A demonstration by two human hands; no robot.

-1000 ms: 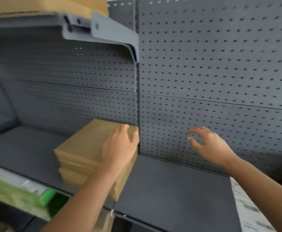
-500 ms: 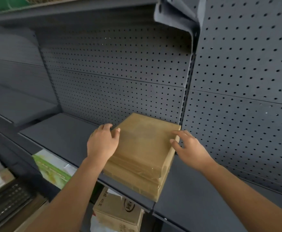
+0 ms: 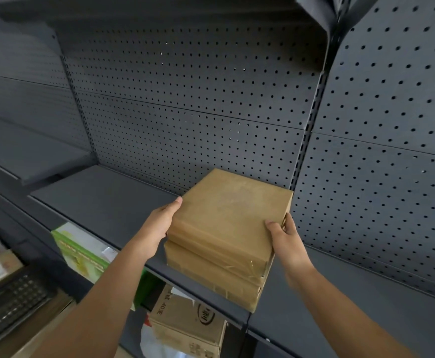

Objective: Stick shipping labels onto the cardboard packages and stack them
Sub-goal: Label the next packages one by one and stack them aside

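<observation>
A stack of flat brown cardboard packages [image 3: 226,228] sits on the dark grey shelf [image 3: 107,200], its front end overhanging the shelf edge. The top package [image 3: 231,213] shows a plain brown face with no label visible. My left hand [image 3: 159,226] holds the top package's left edge, thumb along the upper rim. My right hand [image 3: 284,239] grips the right edge, thumb on top and fingers curled round the side. Clear tape wraps the packages' front ends.
A perforated grey back panel [image 3: 185,112] rises behind the shelf, with an upright post [image 3: 312,120] right of the stack. Below the shelf are a green and white box [image 3: 82,251], a printed carton [image 3: 190,324] and a black crate [image 3: 12,301].
The view swung left and closer. My left hand slid from the top package's face to its left edge. My right hand reached in and took hold of the right edge.
</observation>
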